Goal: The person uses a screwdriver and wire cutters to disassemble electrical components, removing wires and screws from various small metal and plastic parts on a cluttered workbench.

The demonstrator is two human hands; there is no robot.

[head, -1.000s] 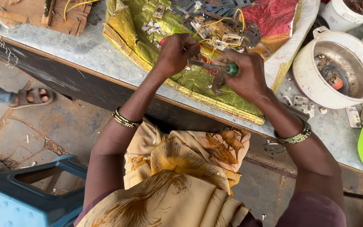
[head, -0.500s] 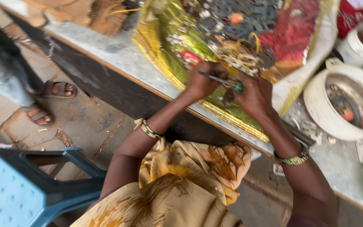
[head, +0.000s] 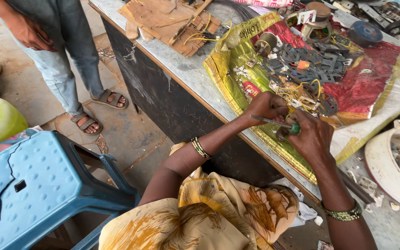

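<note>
Left arm: extended from the near edge toward the far right, bent at the elbow, with striped bangles [head: 201, 148] worn at the wrist.
Left hand [head: 264, 105]: curled into a loose fist over the sack, fingers pressed together around something small — what is gripped cannot be told, as it is hidden by the knuckles.
Right arm: reached up from the near right corner, a green-and-gold bangle [head: 343, 214] seen on the wrist.
Right hand [head: 312, 137]: closed, fingers wrapped tightly about the green handle of a screwdriver [head: 278, 123], thumb laid along the top.
Screwdriver: held nearly level between the two hands, its thin metal shaft pointed left toward the left hand's fingers, just above the yellow edge of the sack.
Sack [head: 376, 78]: a red-and-yellow woven bag spread flat on the grey workbench [head: 181, 69], strewn with small metal plates [head: 302, 65] and bits of yellow wire.
Near right: a white round pot [head: 385, 157] set on the bench, close beside the right forearm.
Near left: a cracked blue plastic stool [head: 38, 185] on the floor.
Far left: a bystander's legs in jeans and sandals [head: 98, 109] — well apart from the bench work.
</note>
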